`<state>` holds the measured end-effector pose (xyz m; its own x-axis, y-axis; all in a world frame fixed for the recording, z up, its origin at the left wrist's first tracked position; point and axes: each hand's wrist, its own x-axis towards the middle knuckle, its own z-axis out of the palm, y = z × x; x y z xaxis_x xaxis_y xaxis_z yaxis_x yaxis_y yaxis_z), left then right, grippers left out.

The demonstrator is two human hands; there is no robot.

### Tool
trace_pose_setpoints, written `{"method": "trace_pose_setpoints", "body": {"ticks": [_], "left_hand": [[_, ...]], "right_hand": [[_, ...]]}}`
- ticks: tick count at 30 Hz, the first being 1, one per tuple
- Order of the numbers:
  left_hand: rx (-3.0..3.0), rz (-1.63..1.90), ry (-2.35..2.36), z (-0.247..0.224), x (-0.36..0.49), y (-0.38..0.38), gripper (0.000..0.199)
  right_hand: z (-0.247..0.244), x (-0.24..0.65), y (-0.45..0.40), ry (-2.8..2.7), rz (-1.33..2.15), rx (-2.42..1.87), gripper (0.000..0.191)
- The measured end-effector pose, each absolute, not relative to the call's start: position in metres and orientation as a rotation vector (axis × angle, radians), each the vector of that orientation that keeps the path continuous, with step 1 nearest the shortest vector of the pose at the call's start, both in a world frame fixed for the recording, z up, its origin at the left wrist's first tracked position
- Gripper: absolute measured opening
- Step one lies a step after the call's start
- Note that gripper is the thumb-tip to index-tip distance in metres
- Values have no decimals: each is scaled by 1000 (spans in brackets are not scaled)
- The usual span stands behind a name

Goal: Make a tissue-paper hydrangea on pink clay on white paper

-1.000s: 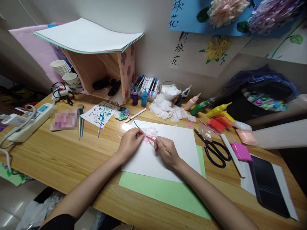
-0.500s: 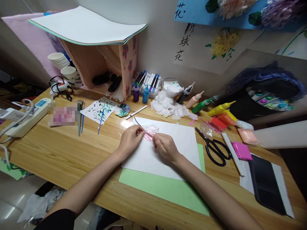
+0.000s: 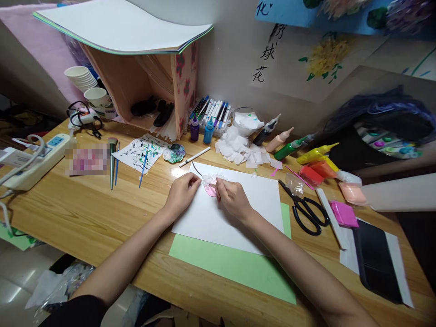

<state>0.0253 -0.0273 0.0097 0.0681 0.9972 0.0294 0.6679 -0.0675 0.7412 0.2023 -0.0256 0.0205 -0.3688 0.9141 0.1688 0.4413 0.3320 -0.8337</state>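
Note:
White sheet of paper (image 3: 238,222) lies over a green sheet (image 3: 231,270) on the wooden table. Near its upper left part is a fluffy white and pale pink paper flower (image 3: 213,177), with a flat pink piece (image 3: 210,190) just below it and a dark curved line to its upper left. My left hand (image 3: 184,188) is closed at the flower's left side; what its fingertips hold, if anything, is too small to tell. Pinched closed over the flower's right part, my right hand (image 3: 233,197) holds something thin that I cannot make out.
Black scissors (image 3: 308,213), clay packs (image 3: 344,213) and a black phone-like object (image 3: 378,261) lie at the right. Behind are tissue squares (image 3: 235,145), paint bottles (image 3: 289,149) and markers (image 3: 213,113). Brushes (image 3: 111,165) and a power strip (image 3: 41,161) are at the left.
My left fingers have drawn slightly left, off the pink piece. My right hand has shifted up onto the flower's right side, and the thin stick seen below its fingers no longer shows. The view has tilted slightly.

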Motion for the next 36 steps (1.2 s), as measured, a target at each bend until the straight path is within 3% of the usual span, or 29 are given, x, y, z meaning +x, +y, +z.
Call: {"method": "trace_pose_setpoints", "body": {"ticks": [6, 12, 22, 36], "left_hand": [[1783, 820, 1582, 4, 24, -26, 6], [1776, 831, 1575, 2, 23, -26, 7], [1764, 848, 1575, 2, 24, -26, 7], [1750, 857, 1570, 2, 24, -26, 6]], "right_hand": [[34, 185, 2, -1530, 1198, -1455, 54], [39, 185, 15, -1511, 1346, -1469, 51], [22, 219, -35, -1951, 912, -1095, 51], [13, 207, -30, -1835, 976, -1169, 50]]}}
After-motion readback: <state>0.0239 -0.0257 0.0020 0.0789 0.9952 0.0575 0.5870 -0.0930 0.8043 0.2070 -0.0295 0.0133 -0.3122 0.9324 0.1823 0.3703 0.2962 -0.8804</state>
